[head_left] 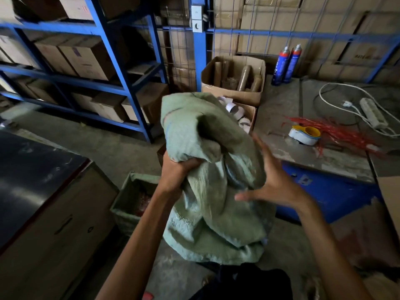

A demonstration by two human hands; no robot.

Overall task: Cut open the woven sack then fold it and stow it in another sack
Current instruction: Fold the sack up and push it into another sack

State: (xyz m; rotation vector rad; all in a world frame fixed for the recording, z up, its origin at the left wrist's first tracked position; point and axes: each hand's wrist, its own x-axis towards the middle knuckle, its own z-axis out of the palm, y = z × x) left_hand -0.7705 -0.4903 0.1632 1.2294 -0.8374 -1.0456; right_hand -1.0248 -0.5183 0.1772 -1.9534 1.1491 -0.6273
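Green woven sack [207, 169]: bunched and crumpled, held up in mid-air in front of the body, upper part folded over into a hood, lower folds hanging loose. Left hand [175, 172]: clenched on a gathered handful at the sack's left side, carrying the weight. Right hand [275, 180]: released, fingers straight and spread, palm turned toward the sack's right side; blurred, contact with the fabric not certain. Second sack [132, 202]: on the floor below and left of the held one, mouth open, of like green weave, something reddish inside. Workbench [313, 156]: right of the sack, worn grey top over a blue front. Near its front edge, a white, blue and yellow object [305, 135], kind unclear, just beside a scatter of red plastic strips [337, 133]. Toward its right edge, a white power strip [372, 113] with looped cable. At its far edge, two blue spray cans [285, 63], upright, side by side. At its far left corner, an open cardboard box [233, 79] of brown tubes; in front of that, a lower box [249, 114] of white rings, partly hidden by the sack. Blue steel shelving [121, 79]: far left, stacked with cartons. Dark-topped cabinet [43, 191]: near left.
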